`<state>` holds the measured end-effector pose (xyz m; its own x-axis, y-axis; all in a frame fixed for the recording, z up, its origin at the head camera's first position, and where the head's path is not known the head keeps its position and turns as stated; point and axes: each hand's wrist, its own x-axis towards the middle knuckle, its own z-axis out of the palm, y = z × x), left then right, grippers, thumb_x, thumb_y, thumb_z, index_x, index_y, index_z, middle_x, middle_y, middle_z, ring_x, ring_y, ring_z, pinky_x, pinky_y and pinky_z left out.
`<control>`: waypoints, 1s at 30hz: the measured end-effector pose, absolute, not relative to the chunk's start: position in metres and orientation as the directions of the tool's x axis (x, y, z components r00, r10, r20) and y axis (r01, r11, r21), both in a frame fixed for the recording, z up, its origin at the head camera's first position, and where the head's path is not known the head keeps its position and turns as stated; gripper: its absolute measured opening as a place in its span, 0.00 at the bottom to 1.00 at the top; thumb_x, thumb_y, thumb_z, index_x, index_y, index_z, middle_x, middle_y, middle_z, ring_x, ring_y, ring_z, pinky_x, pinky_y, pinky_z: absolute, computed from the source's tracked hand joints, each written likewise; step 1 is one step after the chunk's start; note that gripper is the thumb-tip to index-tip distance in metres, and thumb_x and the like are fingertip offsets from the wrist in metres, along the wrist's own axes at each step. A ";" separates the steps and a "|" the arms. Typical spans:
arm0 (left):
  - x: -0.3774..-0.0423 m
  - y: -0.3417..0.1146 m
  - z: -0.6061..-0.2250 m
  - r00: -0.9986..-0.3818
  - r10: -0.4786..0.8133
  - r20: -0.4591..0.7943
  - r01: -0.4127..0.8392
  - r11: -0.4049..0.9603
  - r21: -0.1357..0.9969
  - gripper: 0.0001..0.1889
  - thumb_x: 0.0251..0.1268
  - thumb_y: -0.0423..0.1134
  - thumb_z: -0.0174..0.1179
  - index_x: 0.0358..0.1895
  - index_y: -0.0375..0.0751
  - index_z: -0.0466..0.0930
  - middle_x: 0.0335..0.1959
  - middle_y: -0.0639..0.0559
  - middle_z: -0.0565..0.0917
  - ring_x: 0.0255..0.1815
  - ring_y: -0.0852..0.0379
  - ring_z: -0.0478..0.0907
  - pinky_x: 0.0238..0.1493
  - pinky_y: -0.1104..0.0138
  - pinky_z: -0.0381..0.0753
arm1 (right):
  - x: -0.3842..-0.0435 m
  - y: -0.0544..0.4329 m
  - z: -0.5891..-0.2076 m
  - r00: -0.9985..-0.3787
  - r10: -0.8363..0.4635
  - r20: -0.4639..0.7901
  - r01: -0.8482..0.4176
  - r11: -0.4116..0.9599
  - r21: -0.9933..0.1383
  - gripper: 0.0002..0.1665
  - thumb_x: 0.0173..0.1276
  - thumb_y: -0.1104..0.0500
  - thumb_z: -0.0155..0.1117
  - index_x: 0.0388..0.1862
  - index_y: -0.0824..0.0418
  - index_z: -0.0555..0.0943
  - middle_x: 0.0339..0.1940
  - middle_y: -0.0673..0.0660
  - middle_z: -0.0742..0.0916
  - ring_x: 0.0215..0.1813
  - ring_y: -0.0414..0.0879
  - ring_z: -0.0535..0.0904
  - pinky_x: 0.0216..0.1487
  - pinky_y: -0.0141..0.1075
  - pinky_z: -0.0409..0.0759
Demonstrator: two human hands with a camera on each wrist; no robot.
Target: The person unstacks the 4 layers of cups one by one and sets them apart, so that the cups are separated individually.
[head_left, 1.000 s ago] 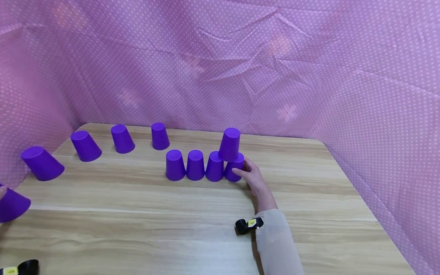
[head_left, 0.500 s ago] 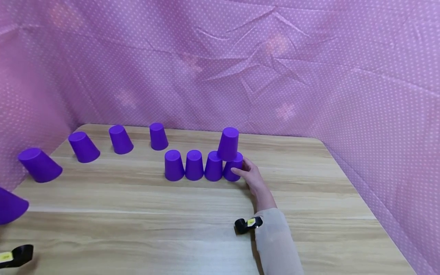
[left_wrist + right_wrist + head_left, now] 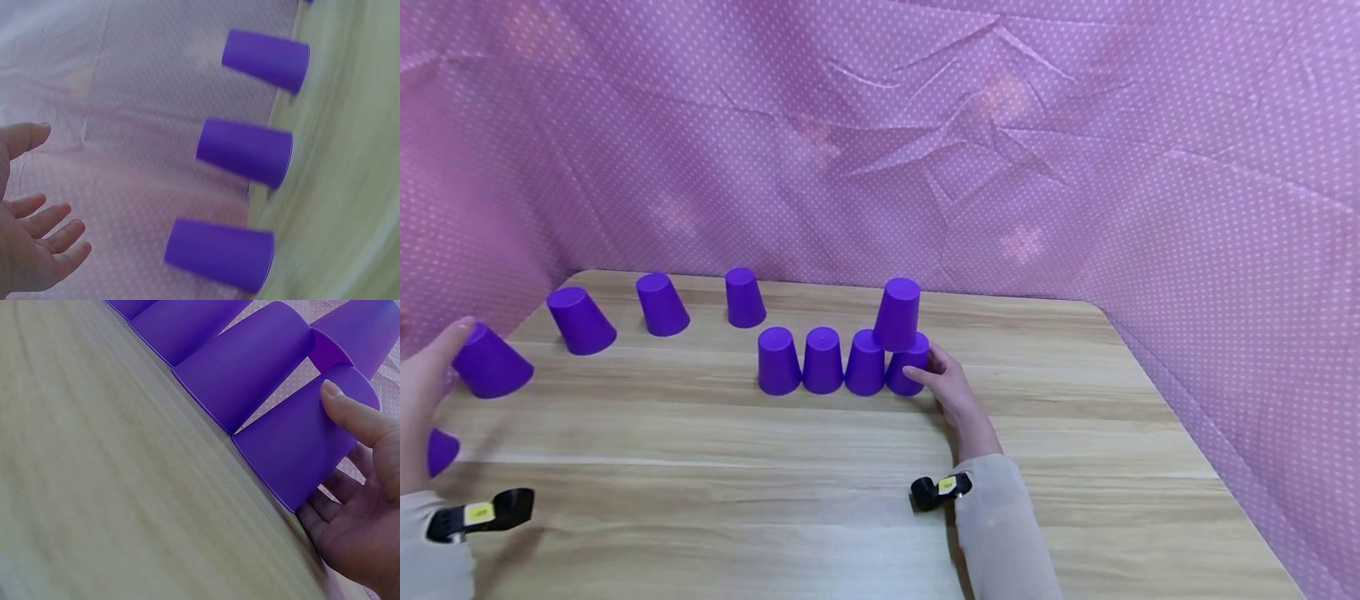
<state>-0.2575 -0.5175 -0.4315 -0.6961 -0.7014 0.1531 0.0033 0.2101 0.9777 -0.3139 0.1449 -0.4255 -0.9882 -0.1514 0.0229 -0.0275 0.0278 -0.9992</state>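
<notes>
Upside-down purple cups stand side by side in a row [image 3: 823, 362] mid-table. One more upside-down cup [image 3: 897, 315] sits on top, over the two rightmost cups. My right hand [image 3: 955, 387] holds the end cup [image 3: 300, 437] of the row, thumb on its front and the other fingers round its far side. At the left, my left hand [image 3: 422, 392] is raised, its fingers apart and nothing in them, as the left wrist view shows. It passes in front of a purple cup [image 3: 492, 362] and partly hides another cup [image 3: 442, 452] below.
Single upside-down purple cups, among them the cup [image 3: 582, 321], the cup [image 3: 662, 305] and the cup [image 3: 746, 298], curve along the table's left and back edges. Pink dotted cloth [image 3: 880, 167] hangs round the wooden table [image 3: 775, 500].
My left hand has come into the head view from the left edge, moving over the left cups. My right hand and the row of cups have stayed in place.
</notes>
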 end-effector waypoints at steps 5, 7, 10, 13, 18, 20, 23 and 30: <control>-0.237 -0.429 -0.383 -0.632 -0.747 0.205 0.017 0.252 0.968 0.35 0.41 0.39 0.68 0.56 0.58 0.61 0.54 0.63 0.65 0.55 0.68 0.58 0.56 0.80 0.51 | -0.313 0.145 -0.425 -0.989 -0.145 0.014 -0.019 0.036 -0.999 0.33 0.51 0.64 0.65 0.58 0.56 0.68 0.50 0.58 0.76 0.53 0.48 0.69 0.56 0.39 0.64; -0.224 -0.390 -0.358 -0.645 -0.741 0.185 -0.003 0.246 0.969 0.33 0.43 0.38 0.66 0.56 0.56 0.62 0.52 0.63 0.66 0.55 0.67 0.59 0.56 0.78 0.52 | -0.312 0.145 -0.425 -0.990 -0.144 0.007 -0.013 0.040 -0.999 0.33 0.51 0.64 0.65 0.58 0.55 0.67 0.51 0.58 0.75 0.53 0.48 0.69 0.56 0.38 0.63; -0.213 -0.349 -0.333 -0.640 -0.747 0.179 -0.009 0.241 0.970 0.29 0.45 0.37 0.65 0.54 0.56 0.64 0.48 0.65 0.68 0.52 0.68 0.62 0.56 0.78 0.54 | -0.312 0.145 -0.425 -0.989 -0.147 0.004 -0.009 0.037 -0.999 0.33 0.51 0.64 0.64 0.59 0.55 0.67 0.51 0.58 0.75 0.53 0.48 0.69 0.56 0.38 0.63; -0.211 -0.326 -0.322 -0.648 -0.742 0.175 0.001 0.229 0.973 0.28 0.45 0.36 0.64 0.53 0.53 0.66 0.44 0.66 0.69 0.49 0.68 0.63 0.55 0.78 0.56 | -0.312 0.146 -0.425 -0.988 -0.152 0.011 -0.016 0.034 -0.999 0.33 0.52 0.64 0.64 0.59 0.56 0.67 0.51 0.59 0.75 0.53 0.48 0.69 0.56 0.38 0.63; -0.219 -0.304 -0.323 -0.690 -0.703 0.172 0.035 0.204 0.978 0.27 0.46 0.35 0.64 0.53 0.52 0.67 0.43 0.64 0.69 0.51 0.65 0.63 0.56 0.75 0.58 | -0.312 0.147 -0.424 -0.988 -0.152 0.011 -0.017 0.042 -0.999 0.33 0.51 0.64 0.64 0.58 0.56 0.67 0.51 0.59 0.75 0.53 0.48 0.68 0.56 0.38 0.63; -0.223 -0.295 -0.324 -0.707 -0.682 0.187 0.040 0.227 0.973 0.27 0.47 0.35 0.63 0.54 0.50 0.66 0.43 0.64 0.69 0.52 0.64 0.63 0.56 0.74 0.58 | -0.311 0.148 -0.424 -0.988 -0.152 0.007 -0.015 0.047 -0.999 0.33 0.51 0.63 0.65 0.58 0.56 0.67 0.51 0.58 0.75 0.53 0.48 0.68 0.56 0.38 0.63; -0.227 -0.282 -0.324 -0.740 -0.644 0.196 0.045 0.243 0.969 0.29 0.48 0.37 0.63 0.57 0.48 0.64 0.47 0.62 0.69 0.55 0.63 0.62 0.58 0.72 0.57 | -0.309 0.148 -0.424 -0.988 -0.154 0.004 -0.012 0.050 -0.999 0.33 0.51 0.63 0.65 0.58 0.56 0.67 0.51 0.58 0.75 0.53 0.48 0.68 0.56 0.38 0.63; -0.239 -0.247 -0.318 -0.805 -0.538 0.251 0.116 0.273 0.955 0.31 0.50 0.39 0.62 0.60 0.42 0.61 0.53 0.52 0.68 0.56 0.58 0.62 0.57 0.69 0.59 | -0.309 0.149 -0.423 -0.988 -0.155 0.007 -0.015 0.047 -0.999 0.34 0.51 0.63 0.65 0.59 0.56 0.67 0.51 0.58 0.75 0.54 0.48 0.68 0.56 0.38 0.63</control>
